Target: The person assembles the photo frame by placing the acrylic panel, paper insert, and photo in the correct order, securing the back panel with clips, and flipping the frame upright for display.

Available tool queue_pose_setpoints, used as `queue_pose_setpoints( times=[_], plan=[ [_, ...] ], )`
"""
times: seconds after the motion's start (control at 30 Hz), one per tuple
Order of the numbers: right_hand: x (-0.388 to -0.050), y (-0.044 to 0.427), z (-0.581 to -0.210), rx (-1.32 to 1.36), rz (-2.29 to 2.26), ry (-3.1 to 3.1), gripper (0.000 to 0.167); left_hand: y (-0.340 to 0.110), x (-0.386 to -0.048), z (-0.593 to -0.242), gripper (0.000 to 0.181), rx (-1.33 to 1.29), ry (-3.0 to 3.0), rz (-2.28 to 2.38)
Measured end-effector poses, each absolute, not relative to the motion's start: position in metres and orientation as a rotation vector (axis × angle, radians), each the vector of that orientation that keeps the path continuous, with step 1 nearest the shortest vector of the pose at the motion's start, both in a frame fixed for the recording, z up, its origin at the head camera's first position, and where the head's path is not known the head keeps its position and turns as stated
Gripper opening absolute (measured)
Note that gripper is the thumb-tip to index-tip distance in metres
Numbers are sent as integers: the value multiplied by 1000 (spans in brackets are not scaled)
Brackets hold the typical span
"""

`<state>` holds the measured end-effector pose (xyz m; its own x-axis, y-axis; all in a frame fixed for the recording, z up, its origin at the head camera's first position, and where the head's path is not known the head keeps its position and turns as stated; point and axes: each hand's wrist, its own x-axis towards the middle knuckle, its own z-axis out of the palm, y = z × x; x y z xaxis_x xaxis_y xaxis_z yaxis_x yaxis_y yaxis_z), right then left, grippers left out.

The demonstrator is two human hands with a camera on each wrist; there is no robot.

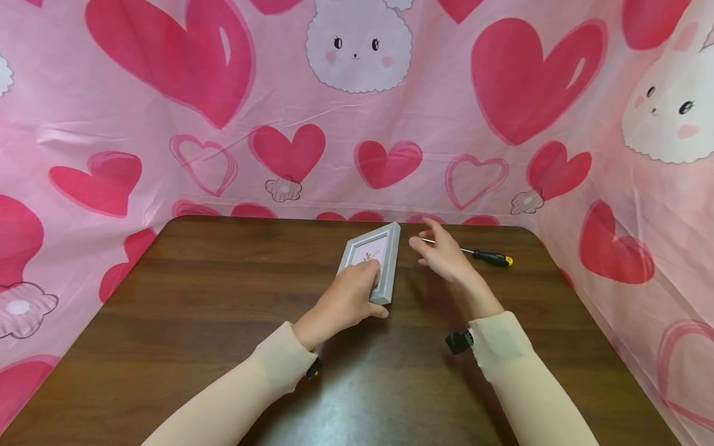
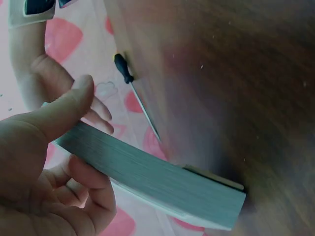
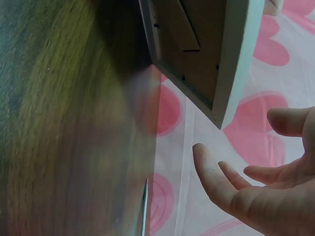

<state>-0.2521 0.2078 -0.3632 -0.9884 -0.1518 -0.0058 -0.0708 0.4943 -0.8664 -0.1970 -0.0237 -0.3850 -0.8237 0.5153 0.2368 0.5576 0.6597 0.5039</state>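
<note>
My left hand (image 1: pixel 347 296) grips a silver-grey picture frame (image 1: pixel 392 263) by its near edge, thumb on one side and fingers on the other. The frame is tilted up, its front with a small floral print facing left. In the right wrist view its brown backing board (image 3: pixel 209 44) shows, with part of a stand flap. To the right of the frame my right hand (image 1: pixel 445 255) hovers with fingers loosely spread, apart from it and holding nothing. A screwdriver (image 1: pixel 492 257) with a black and yellow handle lies behind the right hand, which hides part of its shaft.
The dark wooden table (image 1: pixel 234 297) reaches back to a pink cloth (image 1: pixel 334 111) printed with hearts and rabbit faces. That cloth also hangs along both sides. A black wrist camera (image 1: pixel 459 342) sits at the right cuff.
</note>
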Motion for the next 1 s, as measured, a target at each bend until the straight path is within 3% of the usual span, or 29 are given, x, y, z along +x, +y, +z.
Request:
queue_pose_setpoints(
  times=[0.3,0.73,1.0],
  plan=[
    [-258,203,-380,-174,-1447,2676,71,-20,-197,-395,51,-1073,-2723,-752],
    [-265,193,-407,-80,-1609,2335,69,-12,-201,-403,48,-1081,-2771,-763],
    [-263,190,-409,-152,-1574,2341,70,-18,-200,-404,41,-1083,-2828,-850]
  ],
)
